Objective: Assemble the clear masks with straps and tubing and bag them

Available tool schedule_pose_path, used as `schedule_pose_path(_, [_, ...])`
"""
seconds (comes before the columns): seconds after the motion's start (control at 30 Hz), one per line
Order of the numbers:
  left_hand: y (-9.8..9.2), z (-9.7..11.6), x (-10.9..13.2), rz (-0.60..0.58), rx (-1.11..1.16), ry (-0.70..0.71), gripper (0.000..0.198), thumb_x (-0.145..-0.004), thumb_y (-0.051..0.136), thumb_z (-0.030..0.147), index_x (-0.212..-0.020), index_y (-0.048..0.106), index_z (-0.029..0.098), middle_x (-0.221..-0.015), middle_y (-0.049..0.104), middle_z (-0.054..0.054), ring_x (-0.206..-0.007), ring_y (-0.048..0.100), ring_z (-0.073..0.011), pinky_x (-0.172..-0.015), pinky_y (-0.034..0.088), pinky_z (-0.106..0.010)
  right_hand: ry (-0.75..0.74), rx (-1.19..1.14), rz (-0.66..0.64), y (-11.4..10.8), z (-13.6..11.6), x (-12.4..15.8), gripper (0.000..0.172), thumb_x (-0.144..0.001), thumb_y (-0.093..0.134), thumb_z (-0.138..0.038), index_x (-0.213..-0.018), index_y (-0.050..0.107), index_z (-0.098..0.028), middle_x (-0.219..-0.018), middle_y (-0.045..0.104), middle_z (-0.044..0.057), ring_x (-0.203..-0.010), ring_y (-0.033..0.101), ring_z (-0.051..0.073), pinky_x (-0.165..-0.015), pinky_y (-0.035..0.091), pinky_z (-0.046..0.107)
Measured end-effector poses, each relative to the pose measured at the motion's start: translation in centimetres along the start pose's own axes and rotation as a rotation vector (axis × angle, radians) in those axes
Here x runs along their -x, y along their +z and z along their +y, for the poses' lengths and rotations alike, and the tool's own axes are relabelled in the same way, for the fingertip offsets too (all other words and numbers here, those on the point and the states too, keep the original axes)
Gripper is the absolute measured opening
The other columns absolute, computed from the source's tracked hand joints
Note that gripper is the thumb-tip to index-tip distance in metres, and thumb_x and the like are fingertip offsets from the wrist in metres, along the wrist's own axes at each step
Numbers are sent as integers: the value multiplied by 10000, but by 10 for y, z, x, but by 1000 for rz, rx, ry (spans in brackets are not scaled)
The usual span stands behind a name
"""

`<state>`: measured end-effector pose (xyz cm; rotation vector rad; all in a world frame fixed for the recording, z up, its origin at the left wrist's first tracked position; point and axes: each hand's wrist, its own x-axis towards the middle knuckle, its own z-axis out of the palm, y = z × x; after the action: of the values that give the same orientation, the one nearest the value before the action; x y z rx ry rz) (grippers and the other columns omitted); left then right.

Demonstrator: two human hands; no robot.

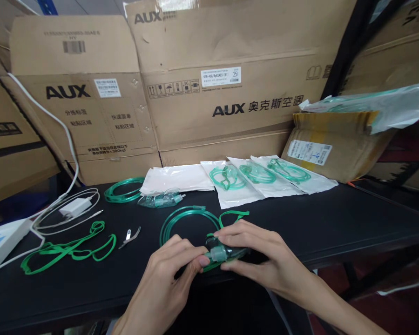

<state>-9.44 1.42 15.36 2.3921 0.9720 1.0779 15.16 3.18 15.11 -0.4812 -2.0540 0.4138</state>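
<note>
Near the table's front edge, my right hand (253,246) is closed around a clear green oxygen mask (219,254), thumb below and fingers above. My left hand (176,270) pinches the end of green tubing at the mask's connector; whether the two are fully joined cannot be told. Just behind the hands lies a coil of green tubing (174,219). A green elastic strap (234,215) rises beside the right fingers. Farther back rests a second clear mask (162,199), beside another tubing coil (124,190).
Several white packets (261,179) with green tubing lie at the back. Green straps (68,246), a small metal clip (130,237) and a white cable with adapter (76,207) are on the left. Cardboard boxes (226,93) wall the rear; an opened carton (331,144) stands at right.
</note>
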Motion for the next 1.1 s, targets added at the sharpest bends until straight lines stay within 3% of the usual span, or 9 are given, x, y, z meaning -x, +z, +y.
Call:
schedule_pose_path(0.3, [0,1,0,41,-18,67,184,-1085,550,135,-1019,698,223,-826,690,-4,-742,536,-187,-645,421,-295,162,8,2,1,-5,1,330,-843,902,-284,-1112,725,-212,-992,765,30,-862,716,184,-765,554,271])
schedule_pose_path(0.5, [5,2,0,114,-54,93,175,-1080,546,125,-1059,688,226,-844,681,-5,-747,568,-180,-664,448,-289,332,12,-26,-2,-13,-6,218,-903,850,-306,-1051,717,-220,-936,739,-2,-817,674,167,-745,501,256])
schedule_pose_path(0.73, [8,3,4,133,-89,84,190,-1070,577,136,-1205,649,249,-1052,724,-37,-947,682,-200,-836,520,-299,364,35,6,-4,-16,-8,137,-935,813,-300,-1023,728,-239,-928,772,-27,-817,703,155,-774,488,234])
schedule_pose_path(0.9, [12,1,4,180,-176,113,128,-1065,589,122,-1110,627,235,-981,709,-19,-884,668,-183,-811,499,-288,371,59,-11,-4,-18,-7,133,-978,754,-356,-1015,719,-233,-920,772,-23,-811,704,156,-768,485,237])
schedule_pose_path(1.1, [15,2,7,154,-217,166,164,-1058,537,80,-1130,603,211,-895,664,-26,-772,567,-194,-711,459,-307,383,65,-48,-4,-19,-7,223,-974,751,-437,-946,696,-223,-828,721,-39,-733,647,137,-696,465,220])
